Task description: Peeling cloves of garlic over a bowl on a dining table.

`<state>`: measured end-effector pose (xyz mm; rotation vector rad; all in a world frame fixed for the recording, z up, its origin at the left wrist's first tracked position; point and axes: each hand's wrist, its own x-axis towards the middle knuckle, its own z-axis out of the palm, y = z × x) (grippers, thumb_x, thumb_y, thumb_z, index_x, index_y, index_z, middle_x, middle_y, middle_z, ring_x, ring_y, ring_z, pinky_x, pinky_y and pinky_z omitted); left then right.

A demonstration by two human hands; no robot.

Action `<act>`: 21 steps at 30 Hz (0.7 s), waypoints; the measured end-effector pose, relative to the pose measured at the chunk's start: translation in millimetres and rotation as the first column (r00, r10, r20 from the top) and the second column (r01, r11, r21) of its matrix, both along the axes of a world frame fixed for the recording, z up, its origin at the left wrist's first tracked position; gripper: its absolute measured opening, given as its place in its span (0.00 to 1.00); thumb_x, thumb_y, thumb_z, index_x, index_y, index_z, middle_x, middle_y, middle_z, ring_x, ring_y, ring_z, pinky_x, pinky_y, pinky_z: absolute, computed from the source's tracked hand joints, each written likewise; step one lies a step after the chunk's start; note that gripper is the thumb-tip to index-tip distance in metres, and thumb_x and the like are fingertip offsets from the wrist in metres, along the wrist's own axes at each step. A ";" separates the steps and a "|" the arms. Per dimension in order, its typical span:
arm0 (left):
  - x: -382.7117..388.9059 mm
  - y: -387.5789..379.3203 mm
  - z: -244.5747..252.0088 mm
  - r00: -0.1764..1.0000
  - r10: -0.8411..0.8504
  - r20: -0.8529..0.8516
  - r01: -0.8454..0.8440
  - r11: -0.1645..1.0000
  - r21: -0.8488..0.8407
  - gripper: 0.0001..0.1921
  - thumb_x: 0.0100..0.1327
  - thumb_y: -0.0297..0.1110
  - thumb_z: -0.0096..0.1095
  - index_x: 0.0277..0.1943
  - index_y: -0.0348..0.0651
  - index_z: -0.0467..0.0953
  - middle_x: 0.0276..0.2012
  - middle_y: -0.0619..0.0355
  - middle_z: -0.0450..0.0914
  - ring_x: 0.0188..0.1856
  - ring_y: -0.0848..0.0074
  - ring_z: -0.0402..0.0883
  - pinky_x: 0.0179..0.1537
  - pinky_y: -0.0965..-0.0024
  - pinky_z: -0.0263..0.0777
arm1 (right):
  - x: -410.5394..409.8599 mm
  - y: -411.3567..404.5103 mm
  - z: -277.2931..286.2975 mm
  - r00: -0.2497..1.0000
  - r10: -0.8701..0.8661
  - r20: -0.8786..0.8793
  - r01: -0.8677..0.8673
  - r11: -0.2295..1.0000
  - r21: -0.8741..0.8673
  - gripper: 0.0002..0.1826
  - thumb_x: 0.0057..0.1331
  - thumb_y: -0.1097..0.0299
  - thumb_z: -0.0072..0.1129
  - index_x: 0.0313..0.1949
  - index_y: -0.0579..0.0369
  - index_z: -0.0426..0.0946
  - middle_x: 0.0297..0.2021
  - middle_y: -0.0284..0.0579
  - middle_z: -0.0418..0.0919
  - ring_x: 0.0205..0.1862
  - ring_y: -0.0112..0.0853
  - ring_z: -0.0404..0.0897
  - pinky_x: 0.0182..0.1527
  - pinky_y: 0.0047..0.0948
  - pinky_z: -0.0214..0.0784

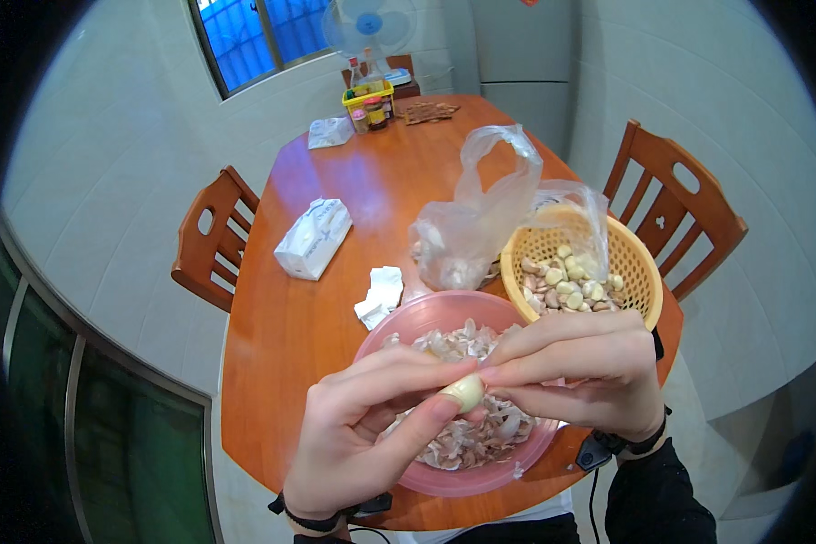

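My left hand [374, 415] grips a pale, mostly bare garlic clove [466, 392] between thumb and fingers. The fingertips of my right hand [578, 370] pinch together at the clove's upper right end; whether they hold a bit of skin cannot be made out. Both hands are above a pink plastic basin [442, 484] in which papery garlic skins [472, 442] are heaped. Behind my right hand, a yellow perforated plastic basket [642, 272] contains garlic cloves [571, 289], some peeled and some in their skins.
A translucent plastic bag [462, 238] stands behind the basin, beside the basket. Crumpled white tissue [381, 297] and a tissue pack [314, 238] lie on the wooden table [272, 367]. Farther back are a yellow condiment basket [353, 100] and another pack [330, 132]. Wooden chairs [211, 231] flank the table.
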<state>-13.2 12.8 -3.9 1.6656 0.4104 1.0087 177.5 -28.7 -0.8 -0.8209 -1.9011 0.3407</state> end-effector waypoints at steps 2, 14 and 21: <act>-2.3 1.3 0.1 0.999 -0.041 -0.004 0.041 0.999 0.007 0.11 0.56 0.20 0.54 0.42 0.25 0.73 0.35 0.46 0.75 0.35 0.71 0.77 0.38 0.74 0.74 | 0.4 -1.5 0.3 1.000 -0.009 0.008 0.009 1.000 0.018 0.11 0.49 0.79 0.61 0.34 0.62 0.76 0.30 0.45 0.78 0.32 0.34 0.79 0.35 0.26 0.72; -4.0 7.0 0.7 0.979 -0.195 0.051 0.201 0.965 -0.166 0.11 0.61 0.18 0.48 0.46 0.25 0.71 0.39 0.47 0.74 0.40 0.70 0.78 0.43 0.73 0.74 | 4.4 1.5 -0.7 0.997 0.045 -0.058 -0.051 0.994 -0.098 0.11 0.48 0.79 0.62 0.34 0.62 0.77 0.30 0.45 0.79 0.32 0.33 0.79 0.35 0.24 0.72; -3.8 1.0 -1.1 0.995 -0.080 0.065 0.085 0.993 -0.078 0.11 0.60 0.18 0.48 0.46 0.24 0.70 0.39 0.47 0.74 0.41 0.70 0.78 0.44 0.73 0.73 | -4.9 1.6 -1.4 0.999 -0.026 -0.035 0.024 0.998 -0.058 0.11 0.48 0.79 0.62 0.34 0.62 0.77 0.29 0.45 0.78 0.31 0.34 0.79 0.34 0.25 0.71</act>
